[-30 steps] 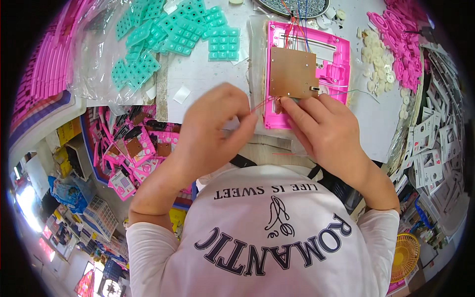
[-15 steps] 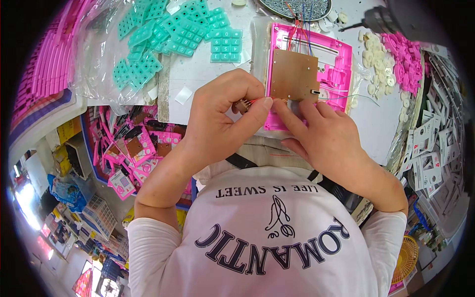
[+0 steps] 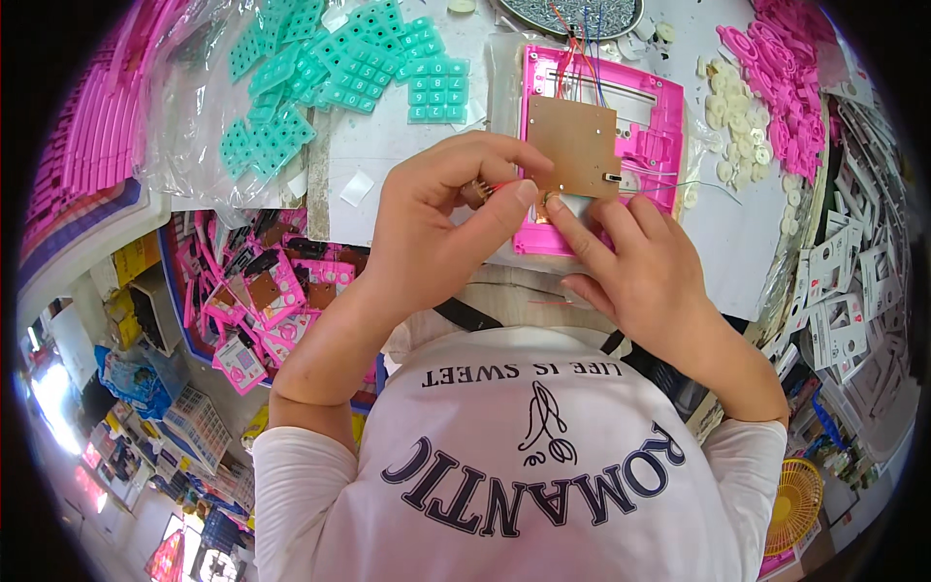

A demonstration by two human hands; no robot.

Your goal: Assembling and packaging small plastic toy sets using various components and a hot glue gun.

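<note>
- A brown circuit board (image 3: 572,145) lies over the open pink casing (image 3: 669,109), red and blue wires already running from its far edge.
- Judging by this, wiring is partway: a thin green wire (image 3: 700,183) trails loose, and the casing is uncovered.
- Left hand (image 3: 427,223): fingers curled around a small pin-edged part (image 3: 482,190) with red wire.
- Right hand (image 3: 645,254): fingers spread, index tip at the board's near edge.
- Hidden: the wire ends between the hands; whether the board is fixed, I cannot tell.
</note>
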